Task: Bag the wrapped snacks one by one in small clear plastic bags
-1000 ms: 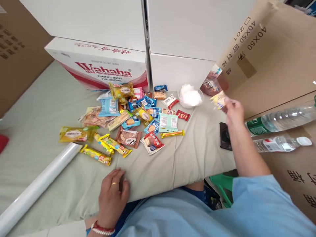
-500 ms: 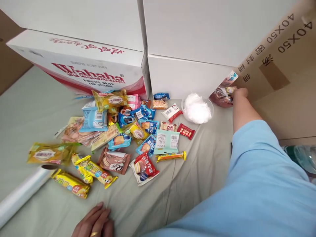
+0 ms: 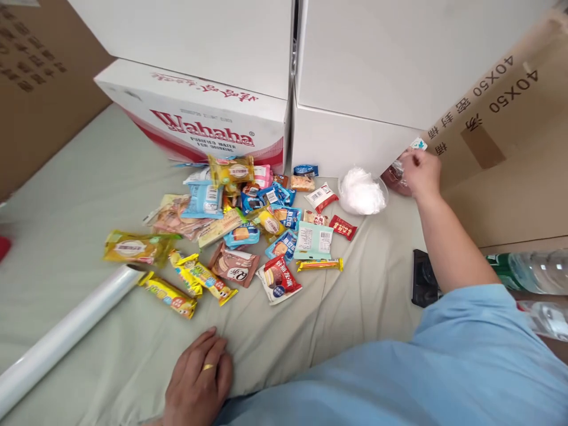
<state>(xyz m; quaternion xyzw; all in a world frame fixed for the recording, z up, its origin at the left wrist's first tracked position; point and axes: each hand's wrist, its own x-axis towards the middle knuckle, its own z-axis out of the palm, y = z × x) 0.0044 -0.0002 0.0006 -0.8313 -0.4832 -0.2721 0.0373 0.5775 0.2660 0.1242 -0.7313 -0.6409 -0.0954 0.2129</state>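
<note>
Hands (image 3: 423,174) well apart, right outstretched

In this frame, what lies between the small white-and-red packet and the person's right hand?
A clear bowl holding something white, then a reddish container just by the right hand, as the head view shows.

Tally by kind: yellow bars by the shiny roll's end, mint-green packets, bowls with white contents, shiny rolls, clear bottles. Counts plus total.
Yellow bars by the roll: 3
Mint-green packet: 1
Bowl with white contents: 1
Shiny roll: 1
Clear bottles, partly in view: 2
Total: 8
</note>
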